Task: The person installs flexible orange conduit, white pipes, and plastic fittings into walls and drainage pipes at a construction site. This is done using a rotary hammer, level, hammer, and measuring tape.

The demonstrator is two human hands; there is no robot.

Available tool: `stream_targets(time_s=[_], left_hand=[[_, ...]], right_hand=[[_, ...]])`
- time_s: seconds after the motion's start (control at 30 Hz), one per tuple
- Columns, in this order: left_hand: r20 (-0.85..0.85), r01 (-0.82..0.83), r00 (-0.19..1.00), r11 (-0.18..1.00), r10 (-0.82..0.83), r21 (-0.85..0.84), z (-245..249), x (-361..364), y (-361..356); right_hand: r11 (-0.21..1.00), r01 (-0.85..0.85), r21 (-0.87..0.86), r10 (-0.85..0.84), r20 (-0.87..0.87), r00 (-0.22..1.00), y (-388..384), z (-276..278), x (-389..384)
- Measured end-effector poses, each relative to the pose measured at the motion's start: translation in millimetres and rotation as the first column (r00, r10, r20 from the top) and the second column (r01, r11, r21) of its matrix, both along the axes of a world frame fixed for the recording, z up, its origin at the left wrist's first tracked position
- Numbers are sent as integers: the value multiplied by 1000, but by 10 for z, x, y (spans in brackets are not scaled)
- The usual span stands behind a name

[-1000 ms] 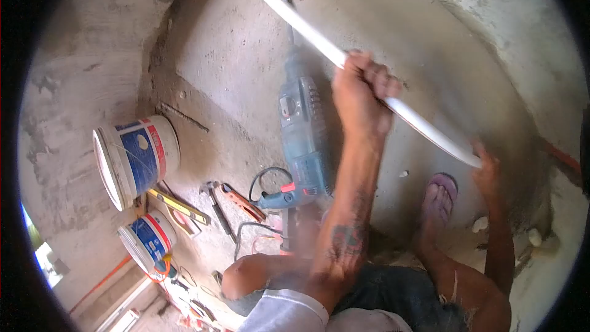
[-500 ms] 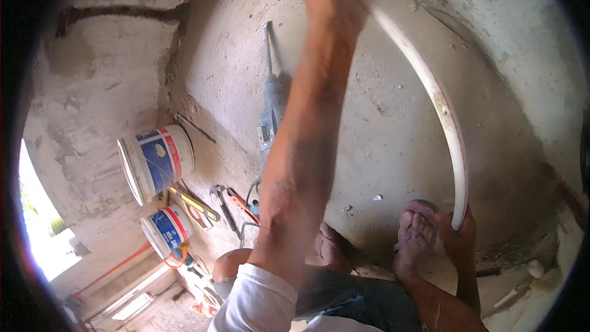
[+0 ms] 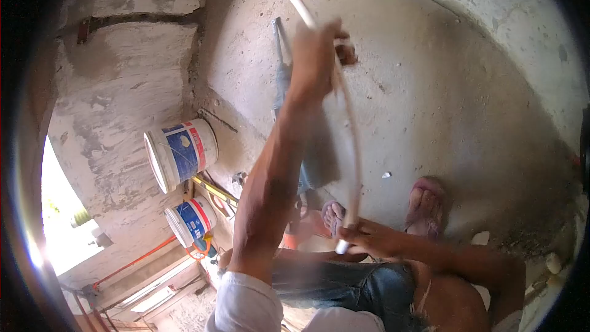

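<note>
Head view takes in a bare concrete floor, with a rough, patchy wall standing along the left side. Next in size is the white tube, which is in both hands above the floor: it arcs over from the top edge, passes through the left hand, bows gently downward and ends in front of the person's denim shorts.

The left arm comes out of a white sleeve and reaches long and nearly straight, up and forward. The right arm is bent sharply at the elbow, its forearm lying almost level across the thigh toward the middle.

Behind the left forearm, partly hidden, a power drill lies on the floor. Left of it, close to the wall, are a large bucket and, just below, a small bucket, with a yellow level beside them.

The left hand is blurred; its fingers curl around the tube partway along, though how tightly I cannot tell. The right hand has its fingers closed around the tube just short of its lower end, near the sandalled feet. Smallest is a pale chip on the floor, right of the tube.
</note>
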State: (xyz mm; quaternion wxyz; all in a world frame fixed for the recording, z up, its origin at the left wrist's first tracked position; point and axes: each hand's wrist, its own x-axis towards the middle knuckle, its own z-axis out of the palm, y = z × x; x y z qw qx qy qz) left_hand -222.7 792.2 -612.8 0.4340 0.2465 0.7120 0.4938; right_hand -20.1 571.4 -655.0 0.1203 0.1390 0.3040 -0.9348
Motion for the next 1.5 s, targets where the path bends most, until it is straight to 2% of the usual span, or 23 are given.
stream_targets(time_s=[0.1, 0.17, 0.2, 0.23, 0.33, 0.37, 0.4, 0.43, 0.5, 0.6, 0.7, 0.87, 0.97, 1.07, 1.1, 1.17, 1.2, 1.3, 1.37, 1.4, 1.43, 1.47, 1.5], left_hand=[[8, 86, 996, 988, -85, -126, 199, -112, -836], [-139, 32, 987, 934, -87, -357, 303, -509, -1434], [-131, 115, 975, 911, -180, -396, 174, -1044, -1899], [-283, 181, 845, 741, -453, -646, -93, -1955, -2430], [-691, -69, 452, 751, -563, -657, 883, -2132, -2216], [-668, -13, 368, 715, -646, -699, 1083, -2107, -2045], [-630, -110, 242, 624, -738, -774, 1133, -2244, -1983], [-616, -116, 224, 607, -755, -786, 1139, -2446, -1953], [-521, -58, -3, 520, -853, -852, 1030, -3140, -2155], [-594, -291, 140, 540, -792, -790, 1133, -3339, -2416], [-638, -400, -161, 641, -753, -655, 1342, -4078, -2862], [-662, -685, -261, 618, -703, -386, 2294, -3996, -3197], [-754, -741, -237, 616, -612, -268, 2470, -4254, -3478], [-870, -536, -75, 755, -488, -377, 2230, -4623, -3797], [-890, -691, 456, 635, 14, -345, 2108, -4032, -3382], [-735, -407, 643, 909, 216, -89, 1722, -4189, -3445], [-774, -414, 569, 910, 278, 22, 1551, -4712, -3580], [-672, -484, 375, 753, 639, 446, 1484, -4749, -3089], [0, -672, 422, 313, 906, 671, 1572, -4802, -2807], [-243, -542, 601, 612, 761, 577, 1547, -5741, -3422], [38, -635, 562, 401, 826, 660, 1627, -5686, -3308], [10, -617, 571, 421, 821, 665, 1726, -5586, -3254], [-275, -489, 559, 578, 783, 653, 1805, -5599, -3187]], right_hand=[[945, 169, 281, -81, -300, 950, -179, 39, -398], [761, 309, 571, 53, -530, 847, -89, 61, -612], [683, 338, 648, 142, -571, 808, 65, 184, -649], [685, 237, 689, 229, -512, 828, 386, 466, -607], [921, 272, 278, -117, -469, 875, 502, 449, -689], [958, 266, 108, -210, -371, 905, 603, 490, -652], [968, 244, 65, -219, -260, 940, 716, 507, -625], [973, 228, 28, -222, -149, 964, 864, 499, -617], [971, 239, 15, -239, 4, 971, 954, 490, -614], [950, 301, 84, -308, 84, 948, 990, 440, -641], [897, 390, 205, -421, 131, 898, 1156, 448, -614], [714, 479, 510, -660, 261, 705, 1751, 353, -171], [640, 587, 495, -764, 333, 552, 1665, 125, -42], [646, 727, 232, -729, 470, 498, 1405, -49, 92], [667, 710, 225, -705, 499, 504, 1318, -62, 143], [679, 699, 225, -685, 536, 493, 1186, -114, 176], [656, 719, 231, -704, 532, 471, 1119, -97, 198], [610, 729, 311, -746, 536, 395, 1080, 13, 333], [585, 704, 403, -766, 560, 316, 1090, 28, 453], [559, 691, 457, -784, 564, 261, 1069, 38, 502], [538, 672, 509, -797, 567, 208, 1044, 53, 554], [514, 651, 559, -810, 566, 154, 1020, 58, 602], [507, 657, 558, -810, 568, 143, 994, 50, 652]])
